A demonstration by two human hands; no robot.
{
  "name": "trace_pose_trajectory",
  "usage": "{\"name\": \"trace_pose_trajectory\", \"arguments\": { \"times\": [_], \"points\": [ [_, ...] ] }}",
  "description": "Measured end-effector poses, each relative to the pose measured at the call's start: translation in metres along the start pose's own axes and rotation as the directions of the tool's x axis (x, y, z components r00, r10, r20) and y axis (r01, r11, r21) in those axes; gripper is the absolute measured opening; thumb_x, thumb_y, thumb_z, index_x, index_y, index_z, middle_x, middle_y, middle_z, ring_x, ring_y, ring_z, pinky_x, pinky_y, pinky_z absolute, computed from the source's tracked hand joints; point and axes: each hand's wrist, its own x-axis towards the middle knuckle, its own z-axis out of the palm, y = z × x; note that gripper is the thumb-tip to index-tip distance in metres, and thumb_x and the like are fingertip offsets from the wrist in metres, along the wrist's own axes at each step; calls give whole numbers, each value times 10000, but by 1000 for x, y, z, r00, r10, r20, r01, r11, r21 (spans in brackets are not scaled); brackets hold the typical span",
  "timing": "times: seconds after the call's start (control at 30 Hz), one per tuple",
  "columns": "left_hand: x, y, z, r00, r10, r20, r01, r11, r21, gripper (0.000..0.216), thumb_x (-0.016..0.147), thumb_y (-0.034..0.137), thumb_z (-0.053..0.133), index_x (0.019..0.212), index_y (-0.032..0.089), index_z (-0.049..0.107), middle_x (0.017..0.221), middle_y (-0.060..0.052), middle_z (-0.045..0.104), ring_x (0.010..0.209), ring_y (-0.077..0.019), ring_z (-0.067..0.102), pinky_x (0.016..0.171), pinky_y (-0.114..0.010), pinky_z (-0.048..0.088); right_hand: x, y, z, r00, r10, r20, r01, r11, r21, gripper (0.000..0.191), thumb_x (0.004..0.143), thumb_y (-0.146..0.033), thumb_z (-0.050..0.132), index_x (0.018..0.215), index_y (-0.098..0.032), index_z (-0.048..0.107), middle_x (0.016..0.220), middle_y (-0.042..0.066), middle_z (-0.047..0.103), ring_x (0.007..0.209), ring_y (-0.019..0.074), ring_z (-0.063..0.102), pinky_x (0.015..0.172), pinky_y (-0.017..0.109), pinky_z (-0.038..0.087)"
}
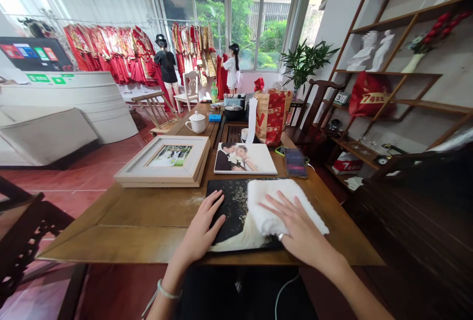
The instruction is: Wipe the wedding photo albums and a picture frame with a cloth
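A dark photo panel lies flat at the near edge of the wooden table. My left hand rests on its left edge, fingers stretched out flat. My right hand, a ring on one finger, lies spread and flat on a folded white cloth that covers the panel's right half. Neither hand grips anything.
Beyond the panel lie a light-framed picture, a wedding photo print and a phone. Further back stand a white teapot and a red gift bag. Two people stand at racks of red garments. Wooden shelves line the right wall.
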Motion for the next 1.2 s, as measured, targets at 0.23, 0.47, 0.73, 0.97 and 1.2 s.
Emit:
{"name": "trace_pose_trajectory", "arguments": {
  "times": [0.23, 0.47, 0.73, 0.97, 1.2],
  "points": [
    [1, 1, 0, 1000, 6, -6, -6, 1000, 11, 450, 954, 316, 425, 1402, 272, 423, 1518, -59, 363, 1419, -243, 278, 1161, -486, 232, 28, 23, -7, 966, 256, -36, -255, 966, 33, 615, 810, -141, 401, 1420, -214, 410, 1513, 57, 333, 1411, 361, 167, 1070, 681, 139],
    [-1, -4, 2, 1000, 5, -9, -4, 999, 34, 445, 948, 309, 427, 1387, 240, 440, 1503, -83, 378, 1408, -261, 298, 1152, -487, 251, 89, -49, -11, 998, 17, 53, -22, 995, 99, 518, 847, -261, 440, 1359, -194, 489, 1480, 74, 398, 1400, 349, 195, 1078, 659, 107],
    [1, -3, 2, 1000, -12, -10, 13, 999, 45, 394, 932, 307, 457, 1312, 221, 517, 1458, -100, 436, 1387, -300, 326, 1135, -512, 279, 133, -100, -9, 995, -86, 58, 77, 986, 146, 452, 831, -283, 452, 1244, -151, 577, 1401, 118, 497, 1343, 326, 316, 1069, 620, 179],
    [0, -1, 1, 1000, -22, -2, 22, 1000, -5, 456, 951, 328, 412, 1392, 215, 437, 1511, -90, 361, 1406, -256, 298, 1160, -471, 236, 119, -61, -8, 1000, 7, 5, -8, 991, 137, 481, 861, -285, 439, 1318, -158, 521, 1437, 98, 458, 1364, 296, 288, 1105, 575, 134],
    [1, 6, -3, 993, -119, 17, 121, 983, -138, 467, 991, 389, 253, 1343, 209, 501, 1510, -62, 368, 1413, -217, 279, 1180, -448, 175, 55, -61, 7, 999, 18, -34, -15, 996, 94, 683, 737, -170, 515, 1408, -266, 426, 1523, 27, 324, 1422, 318, 103, 1115, 596, -29]
  ]
}}
